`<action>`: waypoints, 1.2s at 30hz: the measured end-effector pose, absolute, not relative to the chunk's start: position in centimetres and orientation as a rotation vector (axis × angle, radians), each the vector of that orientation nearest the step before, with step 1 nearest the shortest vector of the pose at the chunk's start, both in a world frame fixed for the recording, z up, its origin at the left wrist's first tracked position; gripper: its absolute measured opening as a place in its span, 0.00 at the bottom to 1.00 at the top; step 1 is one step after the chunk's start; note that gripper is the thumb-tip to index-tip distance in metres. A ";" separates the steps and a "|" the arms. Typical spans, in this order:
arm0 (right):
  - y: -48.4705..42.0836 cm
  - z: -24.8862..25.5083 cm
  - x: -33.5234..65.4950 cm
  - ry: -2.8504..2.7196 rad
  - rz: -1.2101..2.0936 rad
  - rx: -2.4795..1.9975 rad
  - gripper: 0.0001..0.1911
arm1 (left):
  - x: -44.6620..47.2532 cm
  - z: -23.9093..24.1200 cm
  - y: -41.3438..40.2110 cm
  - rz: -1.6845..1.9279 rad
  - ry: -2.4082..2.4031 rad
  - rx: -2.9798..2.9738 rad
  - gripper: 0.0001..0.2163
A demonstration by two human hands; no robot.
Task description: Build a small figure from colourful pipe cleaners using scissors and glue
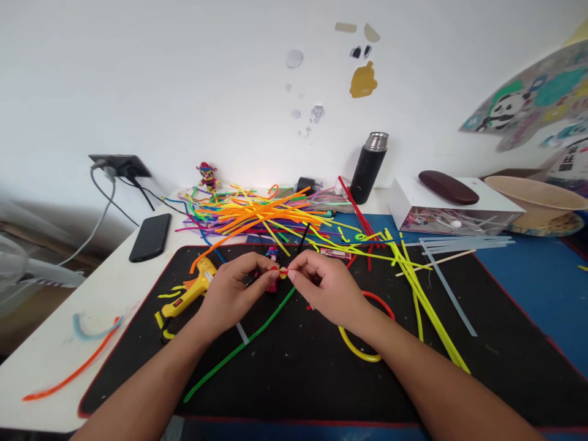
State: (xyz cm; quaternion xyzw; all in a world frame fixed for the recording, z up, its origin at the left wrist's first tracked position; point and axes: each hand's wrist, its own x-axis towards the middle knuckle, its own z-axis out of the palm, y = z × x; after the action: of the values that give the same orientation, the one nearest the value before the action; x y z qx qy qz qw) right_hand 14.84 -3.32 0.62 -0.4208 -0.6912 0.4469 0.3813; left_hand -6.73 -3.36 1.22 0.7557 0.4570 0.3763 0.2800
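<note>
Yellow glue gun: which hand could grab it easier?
Probably left. The left hand lies just beside the yellow plastic glue gun; the right hand is farther, and both pinch the small red-and-yellow fuzzy wire piece.

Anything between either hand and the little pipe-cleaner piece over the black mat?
Nothing visible: the left hand and right hand both pinch the small pipe-cleaner piece between them, above the black mat. The glue gun lies beside the left hand, out of the way.

We see a black mat (pixel 298 380) edged in red on the white table (pixel 68 331), with a yellow glue gun (pixel 188 295) at left. The pipe-cleaner pile (pixel 257 214) is mostly orange and neon yellow, and the small piece (pixel 282 272) at frame centre is red and yellow.
</note>
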 end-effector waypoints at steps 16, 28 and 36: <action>-3.5 1.1 14.7 -1.618 1.312 -1.081 0.05 | -6.2 1.3 -3.8 1.012 1.229 2.037 0.08; -3.7 1.5 14.8 -1.817 1.155 -1.124 0.05 | -6.5 1.5 -3.6 0.955 1.145 1.980 0.09; -3.7 1.6 14.8 -2.116 0.918 -1.179 0.08 | -7.3 1.6 -3.0 0.915 0.993 2.543 0.05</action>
State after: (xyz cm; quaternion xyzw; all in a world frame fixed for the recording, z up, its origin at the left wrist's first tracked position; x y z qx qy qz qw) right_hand 14.84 -3.68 1.57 -0.4380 -0.7861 0.3411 0.2720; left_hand -7.30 -3.02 1.62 0.8756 0.3420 0.3151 0.1308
